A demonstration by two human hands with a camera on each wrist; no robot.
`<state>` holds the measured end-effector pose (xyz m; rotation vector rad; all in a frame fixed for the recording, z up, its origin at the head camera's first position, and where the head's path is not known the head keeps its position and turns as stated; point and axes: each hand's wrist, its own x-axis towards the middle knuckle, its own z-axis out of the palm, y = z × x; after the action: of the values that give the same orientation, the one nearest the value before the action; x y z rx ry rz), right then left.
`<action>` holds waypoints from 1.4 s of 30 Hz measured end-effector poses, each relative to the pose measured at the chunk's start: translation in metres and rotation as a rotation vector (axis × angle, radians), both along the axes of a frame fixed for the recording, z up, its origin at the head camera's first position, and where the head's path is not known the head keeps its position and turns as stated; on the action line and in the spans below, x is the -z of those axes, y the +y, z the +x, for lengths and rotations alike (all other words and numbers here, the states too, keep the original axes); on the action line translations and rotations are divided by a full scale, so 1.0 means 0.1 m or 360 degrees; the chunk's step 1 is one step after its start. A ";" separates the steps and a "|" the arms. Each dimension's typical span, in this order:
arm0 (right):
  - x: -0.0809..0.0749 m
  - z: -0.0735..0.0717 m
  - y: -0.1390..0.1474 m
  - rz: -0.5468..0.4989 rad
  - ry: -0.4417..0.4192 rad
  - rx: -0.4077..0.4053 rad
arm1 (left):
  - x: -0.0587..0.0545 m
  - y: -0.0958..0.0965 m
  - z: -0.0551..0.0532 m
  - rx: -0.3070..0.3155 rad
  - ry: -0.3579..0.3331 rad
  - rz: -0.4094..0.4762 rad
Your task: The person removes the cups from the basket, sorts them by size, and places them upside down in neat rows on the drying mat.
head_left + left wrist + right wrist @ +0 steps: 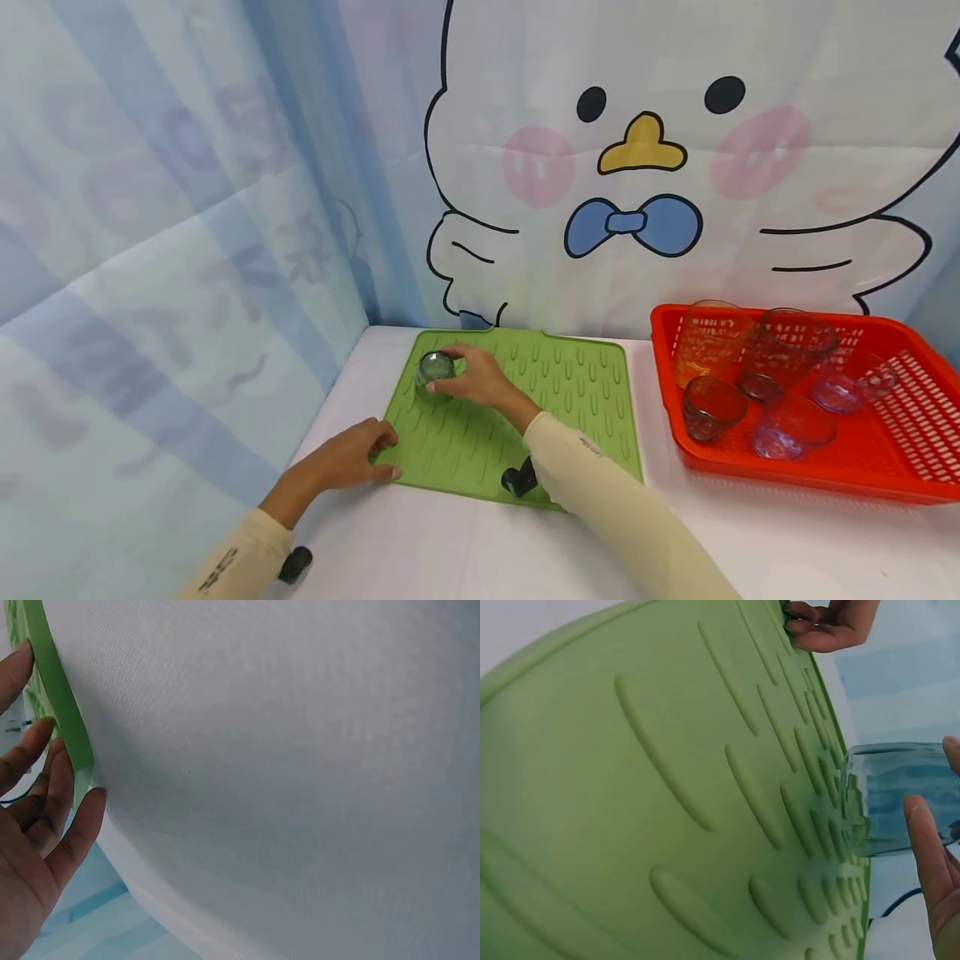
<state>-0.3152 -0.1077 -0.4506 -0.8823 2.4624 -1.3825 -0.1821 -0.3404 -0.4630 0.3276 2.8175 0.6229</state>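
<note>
My right hand (480,379) pinches a see-through glass (435,371) (shiny, blue-green) at the far left of a green mat (573,396); my left hand (348,456) rests loosely at its near-left corner.

The right sleeve (611,504), its lettering (590,446) too small to read, hides the near right corner of the green drying mat (573,392); the head view crops the red basket (810,477) at right.
</note>
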 end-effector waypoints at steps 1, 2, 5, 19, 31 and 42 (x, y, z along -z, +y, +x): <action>0.01 -0.01 -0.02 0.0000 -0.0002 0.0002 | -0.01 0.00 0.00 0.0007 0.0001 0.0002; 0.02 -0.01 -0.03 0.0001 -0.0009 0.0007 | -0.01 0.01 0.00 0.0012 0.0002 -0.0001; 0.04 -0.02 -0.06 0.0018 -0.0041 0.0034 | -0.03 0.02 -0.01 0.0030 0.0002 0.0004; 0.04 -0.04 -0.09 0.0014 -0.0235 0.0042 | -0.05 0.05 -0.02 0.0040 0.0008 0.0034; 0.05 -0.07 -0.03 0.0099 -0.0226 -0.0085 | 0.00 0.03 -0.04 0.0019 0.0009 0.0027; -0.21 -0.07 0.24 0.0304 -0.0120 -0.0119 | 0.02 -0.03 0.01 0.0029 0.0001 0.0051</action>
<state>-0.3223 -0.0836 -0.4297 -0.8529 2.4287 -1.1133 -0.1807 -0.3432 -0.4648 0.3593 2.8046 0.6647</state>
